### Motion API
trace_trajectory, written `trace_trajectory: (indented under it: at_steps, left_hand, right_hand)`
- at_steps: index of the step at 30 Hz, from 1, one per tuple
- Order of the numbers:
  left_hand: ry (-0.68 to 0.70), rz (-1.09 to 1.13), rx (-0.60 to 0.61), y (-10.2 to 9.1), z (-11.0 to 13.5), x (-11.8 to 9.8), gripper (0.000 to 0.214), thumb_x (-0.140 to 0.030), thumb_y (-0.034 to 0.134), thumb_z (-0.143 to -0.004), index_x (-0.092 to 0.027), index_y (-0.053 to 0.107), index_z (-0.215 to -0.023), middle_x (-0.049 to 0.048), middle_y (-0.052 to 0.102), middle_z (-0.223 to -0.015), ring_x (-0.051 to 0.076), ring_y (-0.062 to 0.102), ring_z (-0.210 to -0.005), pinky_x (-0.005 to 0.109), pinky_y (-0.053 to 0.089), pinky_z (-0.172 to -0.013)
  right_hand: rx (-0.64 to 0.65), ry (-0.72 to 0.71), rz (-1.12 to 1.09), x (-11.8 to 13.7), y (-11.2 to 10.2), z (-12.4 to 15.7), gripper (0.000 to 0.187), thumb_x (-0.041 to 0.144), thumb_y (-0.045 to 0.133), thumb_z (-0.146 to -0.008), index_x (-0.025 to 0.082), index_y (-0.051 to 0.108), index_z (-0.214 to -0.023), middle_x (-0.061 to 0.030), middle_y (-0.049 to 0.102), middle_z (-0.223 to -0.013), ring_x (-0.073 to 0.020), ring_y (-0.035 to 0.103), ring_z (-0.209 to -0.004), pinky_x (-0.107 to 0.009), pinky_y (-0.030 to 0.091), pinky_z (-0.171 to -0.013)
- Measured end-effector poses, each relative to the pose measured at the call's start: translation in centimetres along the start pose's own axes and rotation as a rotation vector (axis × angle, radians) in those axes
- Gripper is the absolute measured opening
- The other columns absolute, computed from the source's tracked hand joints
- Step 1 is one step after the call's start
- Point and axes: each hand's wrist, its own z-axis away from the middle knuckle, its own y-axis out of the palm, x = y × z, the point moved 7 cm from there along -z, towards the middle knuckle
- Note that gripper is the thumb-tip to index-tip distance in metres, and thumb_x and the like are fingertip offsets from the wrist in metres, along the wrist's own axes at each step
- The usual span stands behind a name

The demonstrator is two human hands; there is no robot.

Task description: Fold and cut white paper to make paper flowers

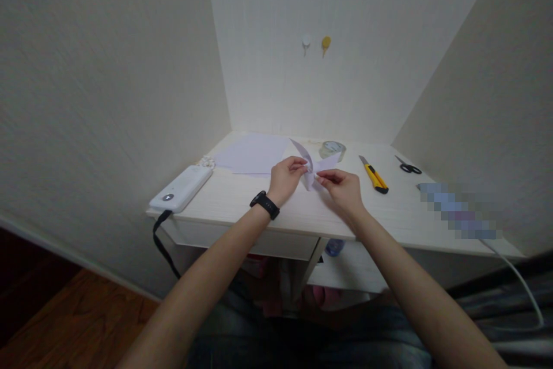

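A white paper pinwheel (309, 166) is held just above the desk, its curved blades spreading up, right and down. My left hand (287, 178), with a black watch on the wrist, pinches it near its centre from the left. From the right, my right hand (339, 186) closes thumb and fingers on the paper beside the centre. The fingertips hide part of the middle. Behind my left hand lie white paper sheets (254, 153). A roll of clear tape (332, 150) sits behind the pinwheel.
On the white desk (216, 202), a yellow utility knife (375, 178) with its blade out and black scissors (408, 166) lie to the right. A white power bank (181, 189) with a black strap is at left. Walls enclose three sides; two hooks hang behind. A blurred-out item (458, 210) lies far right.
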Motion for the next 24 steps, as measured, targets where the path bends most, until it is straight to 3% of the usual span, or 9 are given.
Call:
trace_trajectory:
  at_steps: [24]
  left_hand:
    - [0.059,0.068,0.01,0.27,-0.21,0.6,0.009,-0.012,0.071,-0.078,-0.017,0.071,-0.086,0.0056,0.075,-0.087,0.017,0.071,-0.082,0.029,0.055,-0.08]
  right_hand:
    - [0.006,0.008,0.028,-0.14,0.08,0.01,0.019,0.032,0.074,-0.069,0.018,0.079,-0.08,-0.0095,0.078,-0.082,-0.0243,0.071,-0.073,-0.037,0.055,-0.074]
